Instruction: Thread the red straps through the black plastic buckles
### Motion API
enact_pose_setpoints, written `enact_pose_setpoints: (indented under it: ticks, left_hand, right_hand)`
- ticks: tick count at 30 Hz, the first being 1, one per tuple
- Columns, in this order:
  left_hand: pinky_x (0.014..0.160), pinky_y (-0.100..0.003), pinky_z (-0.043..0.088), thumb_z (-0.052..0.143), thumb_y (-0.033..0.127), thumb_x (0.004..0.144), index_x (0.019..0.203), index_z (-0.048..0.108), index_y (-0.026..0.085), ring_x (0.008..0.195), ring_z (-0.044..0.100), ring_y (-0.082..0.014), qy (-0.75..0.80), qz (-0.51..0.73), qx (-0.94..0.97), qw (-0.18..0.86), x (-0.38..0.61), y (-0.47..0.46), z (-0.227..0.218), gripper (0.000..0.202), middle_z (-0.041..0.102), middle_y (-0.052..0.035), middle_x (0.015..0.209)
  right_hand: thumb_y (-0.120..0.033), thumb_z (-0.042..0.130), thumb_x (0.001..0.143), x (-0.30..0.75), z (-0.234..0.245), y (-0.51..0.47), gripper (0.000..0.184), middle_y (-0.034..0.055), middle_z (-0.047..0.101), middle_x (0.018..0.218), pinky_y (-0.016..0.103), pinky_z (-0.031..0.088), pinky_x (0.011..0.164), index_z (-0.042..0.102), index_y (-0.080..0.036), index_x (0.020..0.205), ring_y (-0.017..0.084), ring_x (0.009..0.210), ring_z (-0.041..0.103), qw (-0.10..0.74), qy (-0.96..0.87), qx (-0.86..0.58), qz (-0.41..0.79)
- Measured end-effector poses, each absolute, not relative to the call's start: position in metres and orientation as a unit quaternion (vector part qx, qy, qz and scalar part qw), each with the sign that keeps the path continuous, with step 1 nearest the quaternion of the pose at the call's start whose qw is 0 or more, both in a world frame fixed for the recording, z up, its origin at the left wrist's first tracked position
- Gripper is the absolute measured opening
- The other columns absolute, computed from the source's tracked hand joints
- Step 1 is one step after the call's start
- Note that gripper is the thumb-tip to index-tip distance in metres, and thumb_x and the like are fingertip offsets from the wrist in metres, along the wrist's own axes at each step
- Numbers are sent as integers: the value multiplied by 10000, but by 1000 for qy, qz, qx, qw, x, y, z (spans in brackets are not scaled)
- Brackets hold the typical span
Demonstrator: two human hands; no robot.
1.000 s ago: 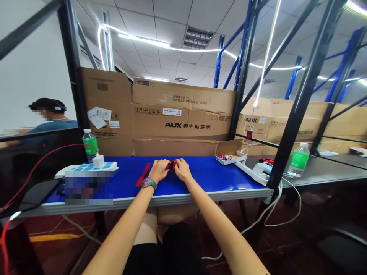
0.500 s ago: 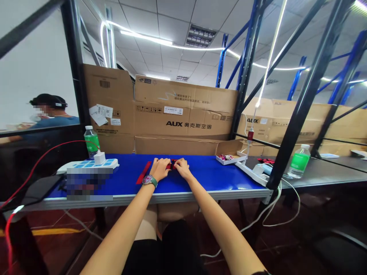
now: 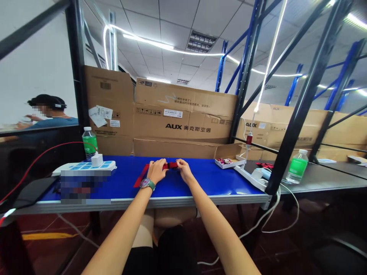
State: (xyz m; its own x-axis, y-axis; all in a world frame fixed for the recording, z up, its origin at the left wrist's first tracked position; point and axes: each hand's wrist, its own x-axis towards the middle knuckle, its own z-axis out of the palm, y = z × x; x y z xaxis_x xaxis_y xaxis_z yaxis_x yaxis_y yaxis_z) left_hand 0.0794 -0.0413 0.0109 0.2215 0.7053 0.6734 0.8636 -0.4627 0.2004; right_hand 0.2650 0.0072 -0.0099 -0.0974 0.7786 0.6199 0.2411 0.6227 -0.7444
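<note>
Both my hands rest on the blue table (image 3: 206, 179) and pinch a small red strip piece (image 3: 170, 165) stretched between them. My left hand (image 3: 157, 170), with a watch on its wrist, grips the piece's left end. My right hand (image 3: 184, 170) grips its right end. A longer red strip (image 3: 140, 176) lies flat on the table just left of my left hand.
A white-and-blue power strip (image 3: 86, 166) with a charger and a green-labelled bottle (image 3: 90, 143) sit at the left. A small open box (image 3: 228, 162) of parts and another power strip (image 3: 252, 176) lie at the right. Cardboard boxes (image 3: 183, 118) wall the back. Another person (image 3: 48, 112) sits far left.
My hands have drawn slightly apart, so more of the red piece shows between them. The camera has shifted a little.
</note>
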Motion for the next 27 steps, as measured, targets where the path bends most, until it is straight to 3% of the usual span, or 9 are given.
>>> enact_pose_setpoints:
  ticks: [4,8,12,18,27]
  left_hand:
    - [893,-387,333,632,256,851,955,565,227,1043,628,-259,-499,-365,-779,105,79,-43,12,127,706,-69,1068]
    - [881,-370,354,642,263,844,1019,575,245,1076,623,-257,-473,-340,-806,99,78,-45,10,188,701,-61,1110]
    - [863,-359,370,659,265,835,1073,588,260,1080,637,-252,-470,-333,-812,96,78,-43,8,248,708,-49,1147]
    - [906,-375,356,640,279,855,1163,611,313,1089,653,-250,-487,-342,-798,94,81,-45,11,311,733,-29,1160]
    - [932,-383,349,614,282,872,1162,659,336,1102,651,-236,-446,-316,-833,82,79,-43,8,299,733,-18,1187]
  right_hand:
    - [-475,508,870,265,-10,3,287,29,599,848,247,438,667,512,-205,772,156,735,540,571,-675,-340,320]
    - [-443,530,888,268,-12,3,321,7,558,720,280,442,775,534,-204,673,171,769,532,509,-740,-374,229]
    - [-401,618,878,268,-13,4,281,36,621,821,316,439,889,614,-204,677,198,907,565,496,-764,-388,138]
    - [-317,543,938,268,-11,6,260,61,618,946,336,449,944,616,-190,723,197,999,572,509,-762,-367,159]
    - [-222,551,926,269,-20,11,215,50,586,923,342,428,959,616,-190,723,188,961,554,460,-780,-408,115]
